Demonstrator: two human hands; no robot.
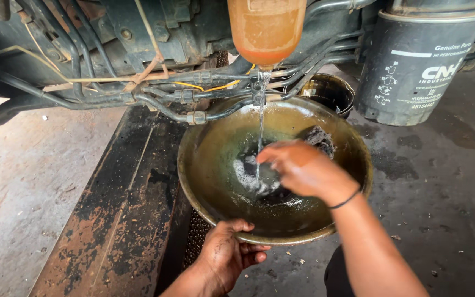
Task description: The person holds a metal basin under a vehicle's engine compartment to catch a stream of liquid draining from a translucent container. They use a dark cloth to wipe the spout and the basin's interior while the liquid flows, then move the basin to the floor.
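Where the concrete floor [23, 181] lies bare at the far left, a rusty, oil-stained steel beam [122, 214] is seen running from near to far beside it. Above the beam, dark pipes [155, 93] and hoses are strung under the machine. Just right of the beam, a wide, dirty metal basin [210, 159] is held at its near rim by the left hand [226, 253], whose fingers are curled over the edge. A thin stream of liquid [260, 110] is let down into the basin from an amber glass bowl [266, 27] fixed above. The right hand [303, 170] is lowered inside the basin under the stream, fingers bent down onto a dark, foamy object [259, 181]; whether that object is gripped cannot be told. A black band is worn on that wrist. Behind the basin a small dark pot [331, 91] is placed, and at the far right a black cylindrical filter [413, 66] is hung.
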